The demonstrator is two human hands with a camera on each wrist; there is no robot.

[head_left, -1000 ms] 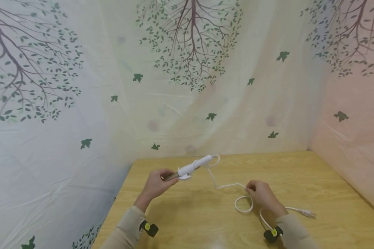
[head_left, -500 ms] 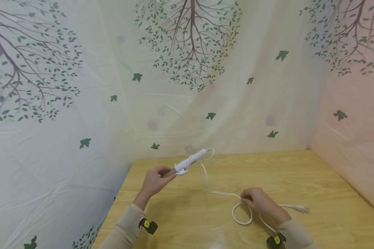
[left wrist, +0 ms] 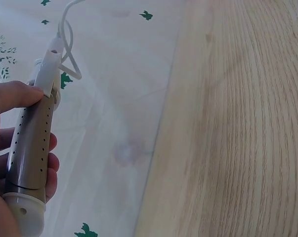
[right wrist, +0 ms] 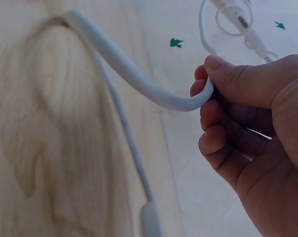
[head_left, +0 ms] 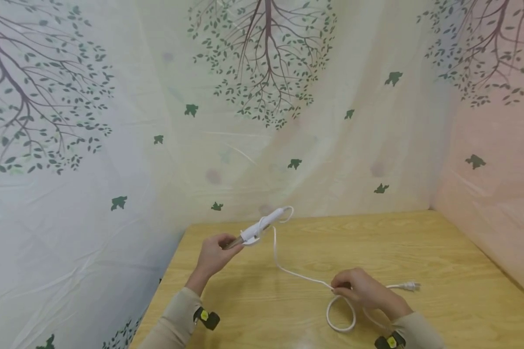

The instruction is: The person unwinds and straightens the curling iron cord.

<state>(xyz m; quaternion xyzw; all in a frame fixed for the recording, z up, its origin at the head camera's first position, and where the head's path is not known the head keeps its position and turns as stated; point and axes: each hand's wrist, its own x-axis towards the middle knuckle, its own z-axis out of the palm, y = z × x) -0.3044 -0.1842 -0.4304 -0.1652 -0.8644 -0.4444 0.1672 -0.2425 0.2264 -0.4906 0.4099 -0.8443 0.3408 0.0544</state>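
My left hand (head_left: pixel 215 254) grips a curling iron (left wrist: pixel 32 138) by its bronze, perforated barrel, the thumb near the clamp's white lever. Its white handle (head_left: pixel 262 228) points up and to the right, held above the table, with a turn of cord looped about it. From the handle's end the white power cord (head_left: pixel 294 274) runs down to my right hand (head_left: pixel 360 288), which pinches it between thumb and fingers. Beyond the pinch the cord (right wrist: pixel 139 84) curves into a loop. The plug (head_left: pixel 409 286) lies to the right, past the right hand.
A wooden table (head_left: pixel 441 261) spreads under both hands. Behind it hangs a pale curtain (head_left: pixel 253 160) printed with trees and green leaves, continuing along the left and right sides. Dark wrist cameras sit on both sleeves.
The right hand has moved left and toward the body with the cord, and the plug has shifted left. The curling iron has moved slightly left and up in the left hand.
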